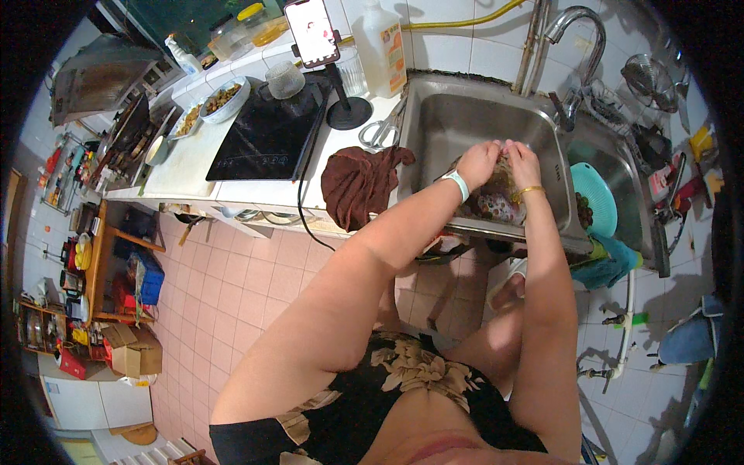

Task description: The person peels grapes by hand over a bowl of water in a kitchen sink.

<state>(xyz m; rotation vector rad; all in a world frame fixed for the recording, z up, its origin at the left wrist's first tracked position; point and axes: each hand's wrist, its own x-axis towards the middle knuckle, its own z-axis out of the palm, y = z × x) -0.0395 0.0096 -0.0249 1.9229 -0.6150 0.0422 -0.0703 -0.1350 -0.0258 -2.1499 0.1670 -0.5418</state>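
Observation:
Over the near part of a stainless steel sink basin (465, 116), my left hand (478, 165) and my right hand (522, 165) meet at the fingertips. The fingers of both hands pinch something small that is too unclear to name. Beneath them, at the near right of the basin, lies a wet, patterned bundle or bag (495, 204) with dark round pieces and suds or bubbles; its exact kind cannot be told. My left wrist bears a pale band, and my right wrist a gold bracelet. A curved metal faucet (587, 40) rises behind the basins.
Left of the sink are a brown cloth (363, 186), scissors (381, 133), a phone on a stand (314, 32) and an induction cooktop (267, 131). A large plastic bottle (378, 52) stands behind. In the right basin sits a turquoise colander (596, 195) beside a teal cloth (610, 261).

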